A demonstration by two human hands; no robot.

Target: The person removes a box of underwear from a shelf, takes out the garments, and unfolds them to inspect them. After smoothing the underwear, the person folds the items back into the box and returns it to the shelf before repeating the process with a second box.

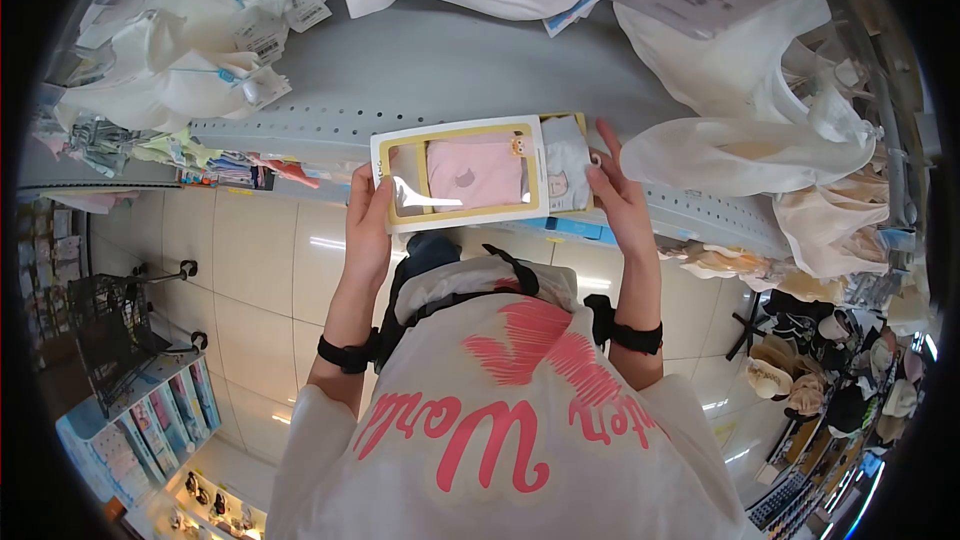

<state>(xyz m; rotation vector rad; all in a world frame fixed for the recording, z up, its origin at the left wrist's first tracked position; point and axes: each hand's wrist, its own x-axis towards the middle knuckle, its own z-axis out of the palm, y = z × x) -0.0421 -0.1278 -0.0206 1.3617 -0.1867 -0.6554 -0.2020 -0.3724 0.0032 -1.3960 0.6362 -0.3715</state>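
Observation:
I hold two flat packaged boxes in front of a grey shelf. My left hand [368, 230] grips the left end of the front box [460, 175], white with a yellow frame and a clear window showing pink cloth. Behind it, a second box [566, 172] shows grey-white cloth with a small print. My right hand [618, 195] holds that box's right end, fingers along its edge. Both wrists wear black bands. My white shirt with pink lettering fills the lower view.
A grey perforated shelf edge [290, 130] runs across. White garments with tags [200, 50] hang at upper left and cream garments [760, 130] at right. Hats [790, 380] sit at lower right. A black basket stand [115, 335] and a blue display [160, 410] stand on the tiled floor.

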